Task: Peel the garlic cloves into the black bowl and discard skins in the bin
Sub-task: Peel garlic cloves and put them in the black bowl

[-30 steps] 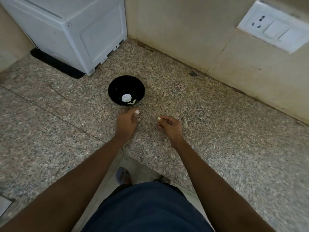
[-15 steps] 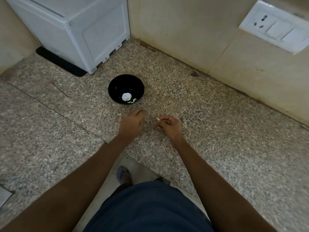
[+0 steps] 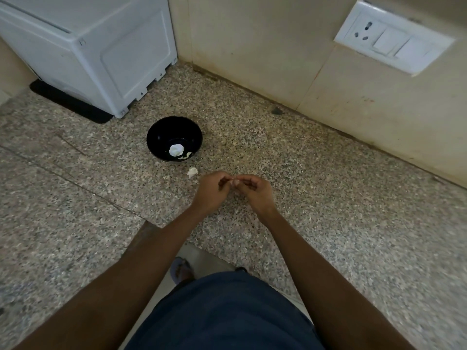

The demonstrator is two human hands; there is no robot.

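While my left hand (image 3: 211, 190) and right hand (image 3: 254, 190) pinch one tiny garlic clove (image 3: 234, 180) between their fingertips, the black bowl (image 3: 174, 138) sits on the counter at eleven o'clock from them, near my left hand. I see no bin.

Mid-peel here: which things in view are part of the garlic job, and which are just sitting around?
Part of the job:
- black bowl, holding white garlic pieces
- left hand and right hand, fingertips together on something too small to identify
- white scrap on the counter, near the bowl

Just lying about:
- white appliance
- black mat under it
- wall socket panel

No bin is in view.
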